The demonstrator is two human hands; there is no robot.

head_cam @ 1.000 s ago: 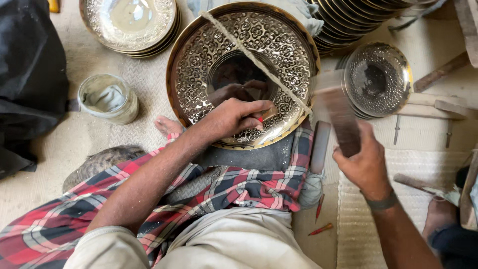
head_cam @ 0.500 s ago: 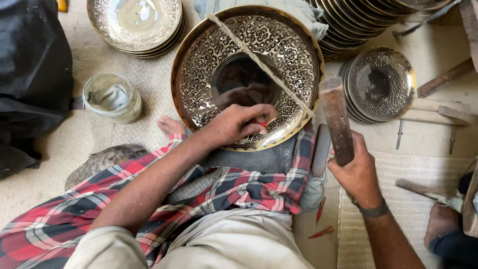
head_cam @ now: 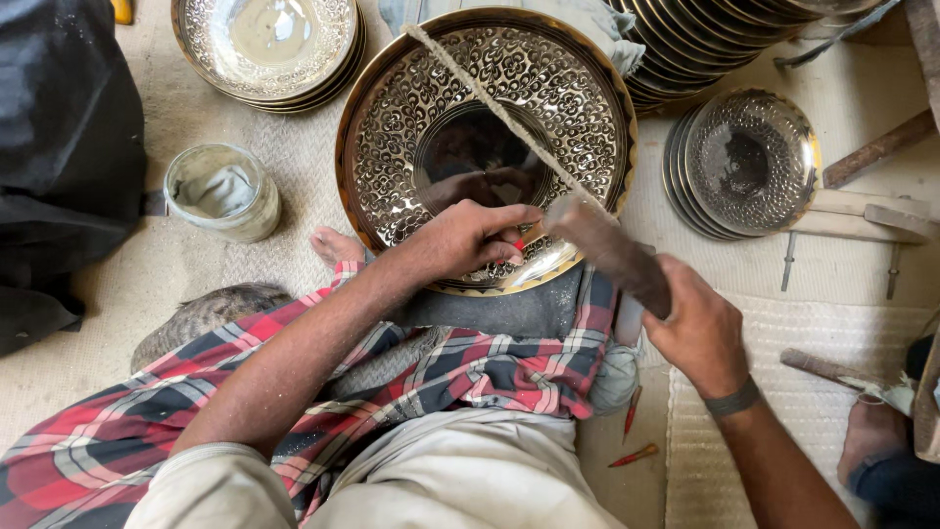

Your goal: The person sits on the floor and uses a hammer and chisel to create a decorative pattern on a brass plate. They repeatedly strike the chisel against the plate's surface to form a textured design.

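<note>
Engraved brass plate (head_cam: 487, 147) is resting against the lap, tilted toward the worker for reach. Left hand (head_cam: 468, 240) is pinching a small punch (head_cam: 520, 245) upright on the near rim; right hand (head_cam: 697, 331) is gripping a hammer (head_cam: 609, 253) closed-fisted just above it.

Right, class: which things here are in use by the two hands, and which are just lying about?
In use: large engraved plate; red-tipped punch in left hand; hammer in right hand.

Lying about: stacked plates; small plate stack; jar; red-tipped punches on floor.
</note>
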